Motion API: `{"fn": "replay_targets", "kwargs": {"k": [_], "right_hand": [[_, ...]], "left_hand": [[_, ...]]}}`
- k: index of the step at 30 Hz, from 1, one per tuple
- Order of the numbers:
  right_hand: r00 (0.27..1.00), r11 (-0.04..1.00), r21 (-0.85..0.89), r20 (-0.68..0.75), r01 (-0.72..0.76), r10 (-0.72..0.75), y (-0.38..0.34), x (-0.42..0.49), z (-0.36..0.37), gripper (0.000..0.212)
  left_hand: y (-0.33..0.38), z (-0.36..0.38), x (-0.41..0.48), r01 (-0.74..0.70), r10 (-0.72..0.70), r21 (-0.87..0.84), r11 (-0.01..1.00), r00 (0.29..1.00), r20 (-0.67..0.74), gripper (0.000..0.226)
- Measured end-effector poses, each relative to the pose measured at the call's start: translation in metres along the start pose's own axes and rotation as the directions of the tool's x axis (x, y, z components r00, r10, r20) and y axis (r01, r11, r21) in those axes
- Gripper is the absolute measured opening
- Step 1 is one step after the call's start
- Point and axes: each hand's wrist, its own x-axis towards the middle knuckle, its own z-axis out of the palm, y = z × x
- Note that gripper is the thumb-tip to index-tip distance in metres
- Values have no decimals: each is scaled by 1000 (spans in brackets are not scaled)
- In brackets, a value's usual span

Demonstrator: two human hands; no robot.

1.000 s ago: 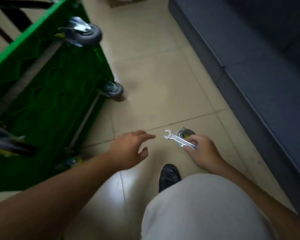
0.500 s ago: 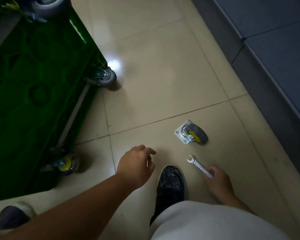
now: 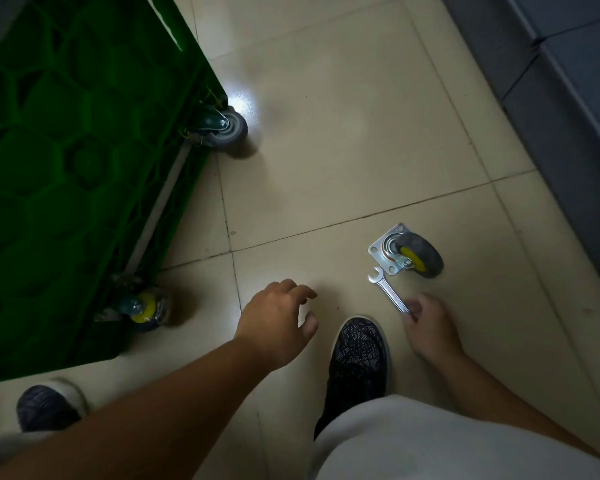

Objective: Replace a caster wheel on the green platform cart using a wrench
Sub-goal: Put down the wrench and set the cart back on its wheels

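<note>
Green cart point(image 3: 84, 168) fills the upper left; a shoe point(image 3: 357, 358) stands at bottom centre. Lower right, a loose caster wheel point(image 3: 407, 252) lies on the floor point(image 3: 343, 150). The right hand point(image 3: 430, 327) pinches the wrench point(image 3: 388, 289) just beside it; the left hand point(image 3: 278, 323) hovers, grip released.

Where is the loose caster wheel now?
In the head view, at right, the loose caster wheel lies on the floor, just beyond the open end of the wrench.

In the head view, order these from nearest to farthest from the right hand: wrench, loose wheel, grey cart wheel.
1. wrench: pinched by the right hand.
2. loose wheel: just beyond it.
3. grey cart wheel: far to the left.
</note>
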Motion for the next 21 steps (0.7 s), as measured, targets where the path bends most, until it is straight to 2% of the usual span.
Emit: {"fn": "replay_targets", "kwargs": {"k": [4,7,10,12,15,21], "right_hand": [[996,997,-19,25,81,-80,-28,-17,-10,18],[959,960,-42,65,278,-275,-93,-35,-35,16],[840,830,-134,55,542,-540,-194,-64,-67,16],[751,734,-173,64,656,-657,-260,-91,-85,15],[655,603,-300,115,739,-747,-341,-129,-93,15],[510,393,-457,162,798,-845,-492,-173,-44,21]], "left_hand": [[-6,-25,-11,-45,46,58,997,999,-13,38],[-9,-63,-30,-62,70,83,995,993,-99,37],[-18,-116,-55,-58,70,55,997,969,-239,36],[-32,-157,-69,-73,90,65,995,943,-320,36],[-55,-224,-80,-88,120,90,992,885,-450,35],[-109,-343,-78,-89,136,105,991,743,-656,24]]}}
